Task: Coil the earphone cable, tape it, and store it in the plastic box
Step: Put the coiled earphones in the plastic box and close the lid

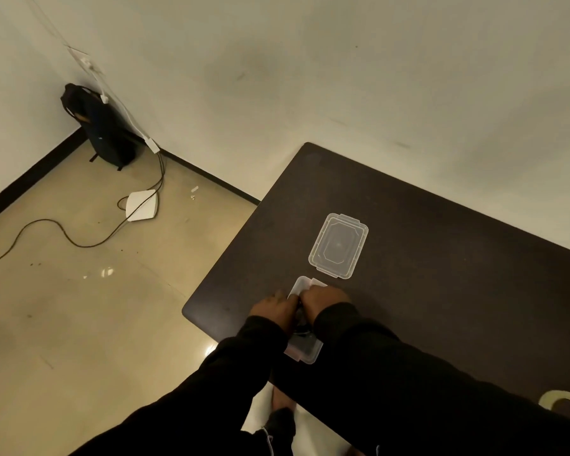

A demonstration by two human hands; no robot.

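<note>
A clear plastic box (307,354) sits near the table's left front corner, mostly covered by my hands. My left hand (273,309) and my right hand (324,298) meet knuckle to knuckle over it, fingers curled down into the box. Between my wrists shows a dark bundle, the coiled earphone cable (301,328), inside the box. Both hands appear closed on it, though the fingertips are hidden. The box's clear lid (338,245) lies flat on the table just beyond the box, apart from it.
The dark table (441,258) stands against a pale wall. A roll of tape (565,400) lies at its front right edge. On the floor to the left are a white device (142,205) with trailing wires and a black backpack (104,133) in the corner.
</note>
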